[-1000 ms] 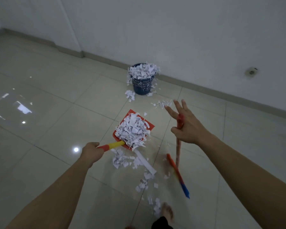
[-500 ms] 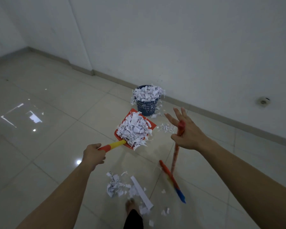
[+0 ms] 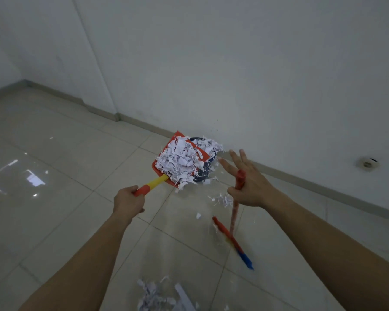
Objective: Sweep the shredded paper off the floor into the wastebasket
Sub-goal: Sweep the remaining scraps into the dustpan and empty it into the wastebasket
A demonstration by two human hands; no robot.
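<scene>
1. Dustpan (image 3: 166, 151): orange, with a yellow-and-red handle, centre of the frame. Heaped with shredded paper (image 3: 180, 159) and held over the near rim of the wastebasket; not yet tipped.
2. Wastebasket (image 3: 206, 169): dark blue, against the wall right of centre, largely hidden behind the dustpan. Paper already mounds above its rim, so it looks close to full.
3. Left hand (image 3: 128, 202): clenched round the red end of the dustpan handle.
4. Right hand (image 3: 248, 187): fingers spread straight, with the red broom (image 3: 234, 215) handle pinched between thumb and palm. The broom head hangs low at lower centre-right.
5. Loose scraps (image 3: 222, 199): a small scatter on the floor (image 3: 76, 176) just below the wastebasket.
6. Remaining pile (image 3: 157, 297): a sizeable heap at the bottom edge of the frame.
7. Status, as judged: one load about to be emptied; at least one further sweep is needed, and spill from the overfull wastebasket is likely.
</scene>
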